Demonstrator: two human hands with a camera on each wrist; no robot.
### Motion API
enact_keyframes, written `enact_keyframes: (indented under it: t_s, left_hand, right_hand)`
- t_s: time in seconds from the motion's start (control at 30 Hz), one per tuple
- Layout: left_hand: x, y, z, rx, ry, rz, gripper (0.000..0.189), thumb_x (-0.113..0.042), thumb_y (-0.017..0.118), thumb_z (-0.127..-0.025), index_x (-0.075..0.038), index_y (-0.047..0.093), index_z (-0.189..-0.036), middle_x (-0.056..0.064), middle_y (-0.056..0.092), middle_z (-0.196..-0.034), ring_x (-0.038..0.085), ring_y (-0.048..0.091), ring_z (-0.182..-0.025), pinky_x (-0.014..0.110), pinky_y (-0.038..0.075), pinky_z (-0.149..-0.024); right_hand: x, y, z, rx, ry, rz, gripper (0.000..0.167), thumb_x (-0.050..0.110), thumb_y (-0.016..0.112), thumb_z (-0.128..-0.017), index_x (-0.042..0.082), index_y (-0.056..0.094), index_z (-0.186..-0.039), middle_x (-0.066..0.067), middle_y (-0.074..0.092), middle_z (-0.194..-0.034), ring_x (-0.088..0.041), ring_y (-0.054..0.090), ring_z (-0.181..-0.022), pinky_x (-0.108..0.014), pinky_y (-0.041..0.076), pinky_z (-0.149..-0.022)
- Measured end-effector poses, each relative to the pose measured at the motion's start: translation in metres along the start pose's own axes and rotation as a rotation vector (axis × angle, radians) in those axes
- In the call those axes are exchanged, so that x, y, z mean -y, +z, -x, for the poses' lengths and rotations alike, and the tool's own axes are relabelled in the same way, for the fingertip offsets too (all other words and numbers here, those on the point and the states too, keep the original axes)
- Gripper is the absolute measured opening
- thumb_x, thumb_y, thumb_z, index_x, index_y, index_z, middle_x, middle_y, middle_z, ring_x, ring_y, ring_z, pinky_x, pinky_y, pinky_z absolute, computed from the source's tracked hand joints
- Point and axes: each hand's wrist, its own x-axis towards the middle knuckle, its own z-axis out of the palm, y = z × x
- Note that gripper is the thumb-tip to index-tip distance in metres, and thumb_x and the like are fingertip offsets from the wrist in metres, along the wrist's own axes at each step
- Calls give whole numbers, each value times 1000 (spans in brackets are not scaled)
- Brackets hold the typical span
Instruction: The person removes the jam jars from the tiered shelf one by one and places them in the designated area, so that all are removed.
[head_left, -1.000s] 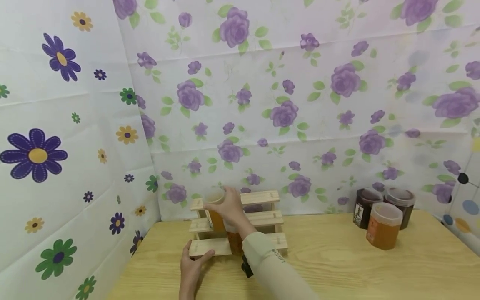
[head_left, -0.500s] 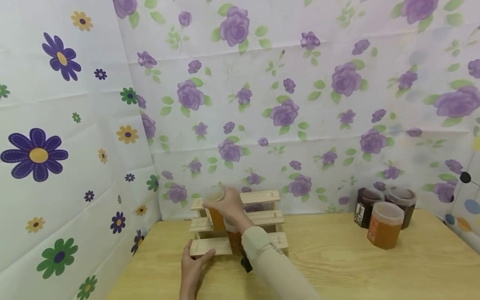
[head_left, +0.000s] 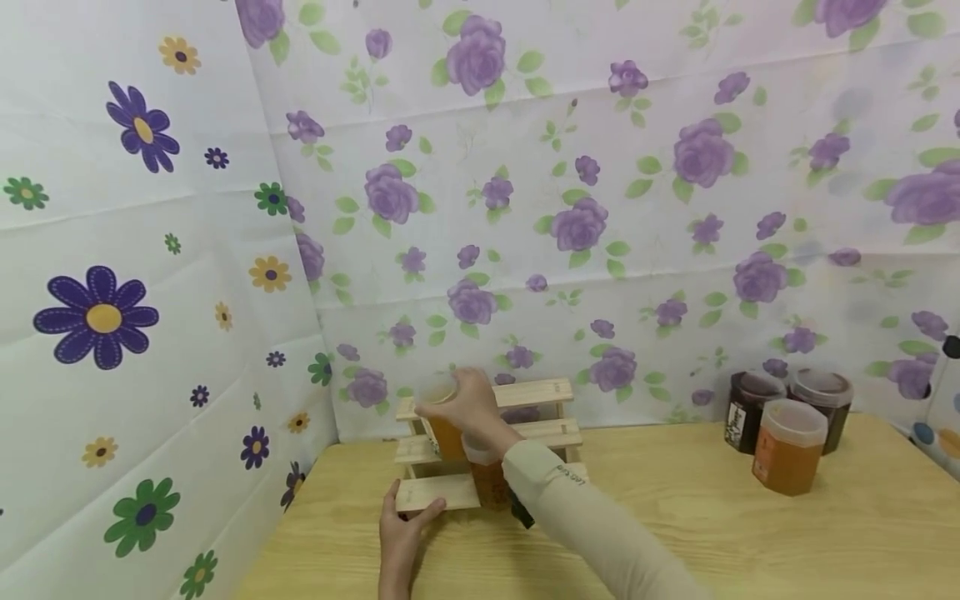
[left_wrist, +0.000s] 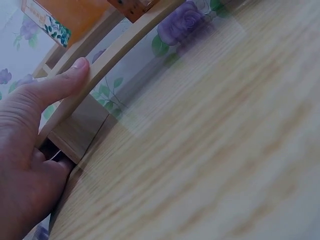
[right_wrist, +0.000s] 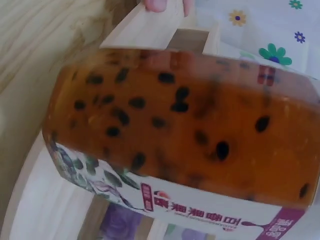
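Long pale cream sleeve [head_left: 611, 529] is worn at right; dark lettering [head_left: 570, 476] is borne near the cuff [head_left: 527, 473]. Small black piece [head_left: 522, 513] is seen beside it. Left hand [head_left: 400, 532] and right hand [head_left: 471, 407] bare.

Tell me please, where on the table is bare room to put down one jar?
Bare tabletop lies between the wooden rack and the three jars at right, and in front of those jars. Crowded: the rack's left and middle, with the left hand, the right hand and two jars.
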Motion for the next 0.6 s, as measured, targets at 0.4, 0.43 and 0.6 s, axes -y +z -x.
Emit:
enact_keyframes:
  t_s: [0.4,0.43,0.6]
  left_hand:
    - [5,1,-2,-1,-5,-1,110,-24,83,-79,2,8,-155,34,22,-155,50,23,-143,60,26,-118]
    - [6,2,-2,0,-4,1,110,-24,83,-79,2,8,-155,35,22,-155,51,24,-143,60,26,-118]
    - [4,-1,-2,-3,9,-9,109,-25,82,-80,2,8,-155,36,20,-155,52,24,-143,60,27,-118]
  right_hand:
    - [26,-42,-21,-170,-37,-175,86,47,81,-75,2,48,-140,-15,50,-143,-34,47,-131,-50,47,-107]
    - [27,-50,-22,-189,-38,-178,85,46,82,-74,2,49,-140,-15,51,-143,-34,47,-130,-50,47,-107]
    - [26,-91,-25,-259,-68,-198,75,44,83,-74,5,56,-133,-15,55,-136,-31,52,-121,-47,51,-100]
